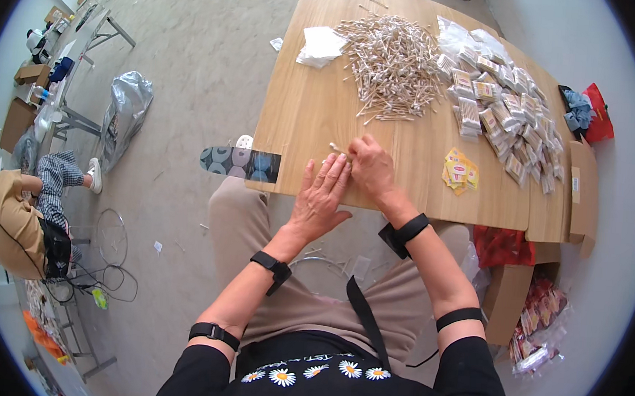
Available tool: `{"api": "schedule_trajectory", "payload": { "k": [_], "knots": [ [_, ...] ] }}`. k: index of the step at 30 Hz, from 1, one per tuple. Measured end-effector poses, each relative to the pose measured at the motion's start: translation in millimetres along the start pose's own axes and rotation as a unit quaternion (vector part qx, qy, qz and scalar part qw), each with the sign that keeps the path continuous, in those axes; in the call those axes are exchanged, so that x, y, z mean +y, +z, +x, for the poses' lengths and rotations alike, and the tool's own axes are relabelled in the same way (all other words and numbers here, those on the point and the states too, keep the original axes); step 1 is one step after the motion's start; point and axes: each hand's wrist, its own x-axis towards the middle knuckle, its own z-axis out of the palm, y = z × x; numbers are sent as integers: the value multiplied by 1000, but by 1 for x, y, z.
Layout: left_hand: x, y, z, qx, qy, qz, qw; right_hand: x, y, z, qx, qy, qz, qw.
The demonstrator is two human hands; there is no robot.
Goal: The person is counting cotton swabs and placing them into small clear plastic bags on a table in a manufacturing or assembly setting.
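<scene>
My left hand (321,194) lies palm down at the table's near edge, fingers stretched out and close together. Beside it, touching its fingertips, my right hand (370,167) is closed with curled fingers. White tips of a few cotton swabs (334,148) poke out at the left of the right fingers; the rest of them is hidden under the hands. Beyond my hands a large heap of loose cotton swabs (393,67) covers the middle of the wooden table (301,116). Several small yellow printed cards (460,171) lie to the right of my right hand.
Packed bags of cotton swabs (511,112) are piled at the right. White sheets (321,45) lie left of the heap. A patterned strip (250,165) overhangs the left edge. Cardboard boxes (511,296) stand low at the right. Another person (19,206) sits far left, near cables.
</scene>
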Motion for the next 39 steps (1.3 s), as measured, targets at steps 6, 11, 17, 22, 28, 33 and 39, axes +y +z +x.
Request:
{"api": "schedule_trajectory", "payload": {
  "k": [6, 11, 17, 22, 28, 33, 39],
  "knots": [
    [-3, -14, 16, 6, 11, 6, 1000, 14, -13, 30, 54, 20, -34, 998],
    [-7, 1, 24, -43, 27, 34, 998, 24, -7, 38, 52, 22, -18, 998],
    [-7, -6, 24, -50, 8, 52, 997, 23, -5, 32, 10, 18, 2, 1000],
    [-3, -1, 27, -37, 14, 36, 999, 38, -11, 58, 80, 43, -85, 992],
    [-2, -3, 26, -36, 9, 34, 999, 30, -10, 55, 89, -64, -182, 977],
    [-6, 3, 28, -31, 11, 39, 999, 9, 0, 42, 28, 114, -50, 992],
    [-17, -5, 28, -9, 18, 21, 1000, 2, 18, 37, 63, 59, -72, 994]
  ]
}}
